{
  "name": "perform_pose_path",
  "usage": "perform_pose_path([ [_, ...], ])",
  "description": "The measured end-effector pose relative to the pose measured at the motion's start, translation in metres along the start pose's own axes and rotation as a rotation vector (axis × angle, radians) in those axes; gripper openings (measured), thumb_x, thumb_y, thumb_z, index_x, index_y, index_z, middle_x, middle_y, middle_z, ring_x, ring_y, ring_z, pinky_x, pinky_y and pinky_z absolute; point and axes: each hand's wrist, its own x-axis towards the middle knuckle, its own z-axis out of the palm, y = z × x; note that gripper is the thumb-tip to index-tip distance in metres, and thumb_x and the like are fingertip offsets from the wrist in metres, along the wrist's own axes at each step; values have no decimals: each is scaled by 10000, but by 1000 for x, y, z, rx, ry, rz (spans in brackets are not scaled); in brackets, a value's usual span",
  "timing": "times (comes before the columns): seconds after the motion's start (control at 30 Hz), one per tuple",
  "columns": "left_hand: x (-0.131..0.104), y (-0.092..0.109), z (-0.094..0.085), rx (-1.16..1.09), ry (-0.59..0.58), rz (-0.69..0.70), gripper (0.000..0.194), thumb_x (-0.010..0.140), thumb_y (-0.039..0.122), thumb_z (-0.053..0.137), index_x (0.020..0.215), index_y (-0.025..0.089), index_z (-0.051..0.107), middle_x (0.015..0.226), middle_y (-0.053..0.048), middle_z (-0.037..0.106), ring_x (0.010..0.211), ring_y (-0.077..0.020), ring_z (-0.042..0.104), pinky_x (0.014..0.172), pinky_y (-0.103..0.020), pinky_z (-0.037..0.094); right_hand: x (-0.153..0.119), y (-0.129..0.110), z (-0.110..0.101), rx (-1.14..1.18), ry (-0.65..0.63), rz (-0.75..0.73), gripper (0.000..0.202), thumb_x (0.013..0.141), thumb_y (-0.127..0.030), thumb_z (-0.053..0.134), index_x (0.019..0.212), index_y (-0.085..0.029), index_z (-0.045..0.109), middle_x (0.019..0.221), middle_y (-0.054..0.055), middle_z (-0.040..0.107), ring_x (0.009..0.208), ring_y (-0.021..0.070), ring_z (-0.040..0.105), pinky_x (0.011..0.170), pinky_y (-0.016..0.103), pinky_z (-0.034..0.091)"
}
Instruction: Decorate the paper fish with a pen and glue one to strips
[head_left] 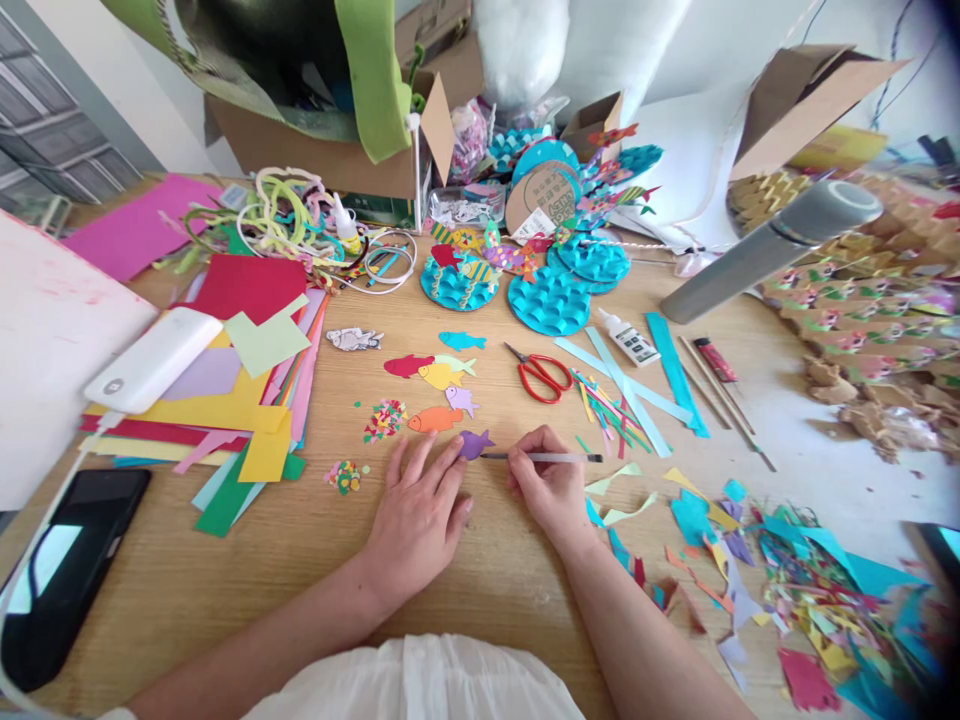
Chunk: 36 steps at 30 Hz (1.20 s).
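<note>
My left hand lies flat with fingers spread, its index fingertip at the edge of a small purple paper fish. In my right hand a thin grey pen is pinched, its tip close to the purple fish's tail. Just above my left fingers is an orange paper fish. Further up lie a lilac fish, a yellow fish, a red fish and a blue fish. Small piles of confetti sit left of the orange fish.
Red-handled scissors, paper strips and a glue bottle lie beyond my right hand. A grey flask stands at right, above paper scraps. Coloured sheets, a power bank and a phone are at left.
</note>
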Motion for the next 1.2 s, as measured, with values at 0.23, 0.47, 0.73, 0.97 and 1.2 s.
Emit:
perform_pose_path([
  [0.23,0,0,0,2,-11,-5,336,948,319,465,1238,190,576,1454,-23,483,1377,-294,331,1152,-561,233,1,0,2,15,5,14,187,729,-278,621,651,-242,455,462,-62,486,370,110,442,358,228,339],
  [0.47,-1,-1,1,0,3,-2,345,946,320,470,1253,196,566,1443,-33,495,1374,-294,337,1147,-562,236,-2,5,-2,51,156,-124,223,800,-320,634,669,-233,476,499,-55,503,378,108,452,368,233,348],
  [0.73,-2,-1,3,-35,51,4,319,938,301,488,1229,204,572,1420,-22,518,1360,-299,347,1137,-565,246,-4,6,0,-31,217,-250,243,971,-406,461,1083,-222,572,898,53,734,791,186,715,751,342,550],
  [0.97,-3,0,6,-95,136,28,287,922,254,510,1199,209,573,1328,-47,584,1343,-271,370,1135,-530,285,-4,9,-2,-222,142,-364,158,974,-325,474,1030,-220,577,950,60,737,863,193,710,778,333,545],
  [1.2,2,-5,5,-60,218,-71,207,890,197,537,1082,157,601,1313,-121,534,1276,-308,401,1084,-538,353,3,15,2,-561,-70,-623,188,897,-197,577,1084,-216,591,983,90,680,960,248,612,828,402,518],
])
